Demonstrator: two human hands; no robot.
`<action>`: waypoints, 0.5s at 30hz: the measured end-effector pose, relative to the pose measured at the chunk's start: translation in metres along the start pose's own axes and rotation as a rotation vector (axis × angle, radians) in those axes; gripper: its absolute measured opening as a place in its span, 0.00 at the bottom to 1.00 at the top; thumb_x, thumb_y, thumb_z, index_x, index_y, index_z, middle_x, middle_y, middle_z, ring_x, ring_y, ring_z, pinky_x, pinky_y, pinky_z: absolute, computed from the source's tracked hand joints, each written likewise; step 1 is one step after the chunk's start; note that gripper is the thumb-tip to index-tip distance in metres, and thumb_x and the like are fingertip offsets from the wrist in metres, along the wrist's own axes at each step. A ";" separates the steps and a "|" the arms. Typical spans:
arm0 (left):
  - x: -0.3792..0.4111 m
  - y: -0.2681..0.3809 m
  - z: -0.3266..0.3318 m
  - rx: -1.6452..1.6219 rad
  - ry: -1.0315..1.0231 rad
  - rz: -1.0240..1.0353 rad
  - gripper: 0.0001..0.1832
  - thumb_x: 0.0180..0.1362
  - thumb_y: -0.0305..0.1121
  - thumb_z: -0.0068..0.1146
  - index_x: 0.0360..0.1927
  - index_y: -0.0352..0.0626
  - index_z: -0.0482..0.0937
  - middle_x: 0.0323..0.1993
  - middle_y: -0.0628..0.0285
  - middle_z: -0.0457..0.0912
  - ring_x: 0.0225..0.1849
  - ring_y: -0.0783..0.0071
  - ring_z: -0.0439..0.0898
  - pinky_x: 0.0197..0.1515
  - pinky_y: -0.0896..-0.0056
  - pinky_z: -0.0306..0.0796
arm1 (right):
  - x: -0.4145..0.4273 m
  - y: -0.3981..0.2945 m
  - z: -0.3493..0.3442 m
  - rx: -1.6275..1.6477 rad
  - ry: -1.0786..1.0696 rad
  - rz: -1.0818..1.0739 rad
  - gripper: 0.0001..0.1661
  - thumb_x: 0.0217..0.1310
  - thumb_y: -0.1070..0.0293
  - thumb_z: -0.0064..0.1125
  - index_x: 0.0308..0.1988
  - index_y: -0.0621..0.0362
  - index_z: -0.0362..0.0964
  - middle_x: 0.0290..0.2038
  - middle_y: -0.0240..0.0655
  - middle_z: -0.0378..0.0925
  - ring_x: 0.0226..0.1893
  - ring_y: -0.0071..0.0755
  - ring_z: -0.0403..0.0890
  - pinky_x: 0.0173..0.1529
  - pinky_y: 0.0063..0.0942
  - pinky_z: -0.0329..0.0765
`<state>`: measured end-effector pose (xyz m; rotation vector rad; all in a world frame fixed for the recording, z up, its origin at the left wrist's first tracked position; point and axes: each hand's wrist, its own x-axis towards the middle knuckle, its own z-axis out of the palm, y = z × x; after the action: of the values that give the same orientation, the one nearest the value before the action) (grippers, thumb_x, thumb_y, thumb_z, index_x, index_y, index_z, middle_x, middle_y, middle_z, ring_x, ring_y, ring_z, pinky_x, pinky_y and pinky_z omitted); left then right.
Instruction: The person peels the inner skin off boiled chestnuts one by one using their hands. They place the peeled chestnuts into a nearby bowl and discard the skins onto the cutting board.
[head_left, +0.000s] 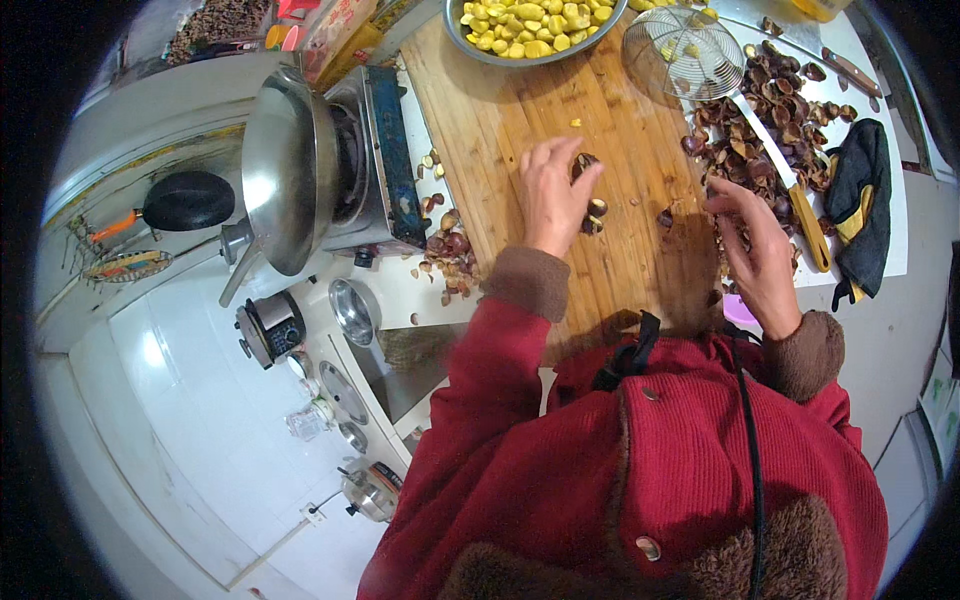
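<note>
My left hand (555, 191) is over the middle of a wooden cutting board (495, 127), its thumb and fingers curved around a dark chestnut piece (583, 164); whether it grips the piece is unclear. Beside the thumb lie a few partly shelled chestnuts (596, 207). My right hand (750, 240) is at the board's right edge, over the near end of a heap of brown chestnut shells (780, 124), its fingers bent and partly hidden. A shell fragment (664, 217) lies on the board between the hands. At the far edge stands a metal bowl (480, 54) of yellow peeled chestnuts (529, 28).
A wire skimmer (679, 56) lies across the shells, with a knife (851, 71) and black-and-yellow gloves (862, 202) farther right. To the left, a wok (285, 172) stands on a gas stove (382, 157). More chestnuts and shells (454, 251) lie at the board's left edge.
</note>
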<state>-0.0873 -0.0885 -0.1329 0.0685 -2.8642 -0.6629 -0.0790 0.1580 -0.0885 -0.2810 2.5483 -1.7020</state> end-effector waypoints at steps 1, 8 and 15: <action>-0.007 0.000 0.002 0.129 0.006 0.075 0.16 0.49 0.28 0.63 0.44 0.40 0.79 0.39 0.57 0.78 0.36 0.61 0.77 0.41 0.68 0.72 | 0.001 0.003 0.002 -0.057 -0.048 -0.061 0.07 0.55 0.75 0.56 0.37 0.63 0.73 0.31 0.42 0.74 0.34 0.41 0.76 0.40 0.31 0.72; -0.012 0.040 -0.016 -0.233 -0.032 -0.065 0.15 0.50 0.24 0.60 0.43 0.38 0.77 0.44 0.56 0.75 0.40 0.62 0.77 0.45 0.68 0.72 | 0.008 -0.011 0.019 0.132 -0.250 0.156 0.13 0.58 0.72 0.58 0.44 0.65 0.73 0.37 0.35 0.77 0.37 0.20 0.75 0.42 0.20 0.73; -0.027 0.097 -0.064 -0.665 -0.024 -0.103 0.22 0.44 0.13 0.58 0.46 0.40 0.78 0.40 0.59 0.73 0.37 0.76 0.77 0.37 0.78 0.74 | 0.013 -0.025 0.028 0.658 -0.258 0.227 0.16 0.55 0.73 0.62 0.45 0.67 0.74 0.36 0.35 0.80 0.35 0.21 0.78 0.41 0.19 0.75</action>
<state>-0.0482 -0.0261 -0.0392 0.1059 -2.5175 -1.5951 -0.0841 0.1213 -0.0758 -0.1449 1.6547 -2.1133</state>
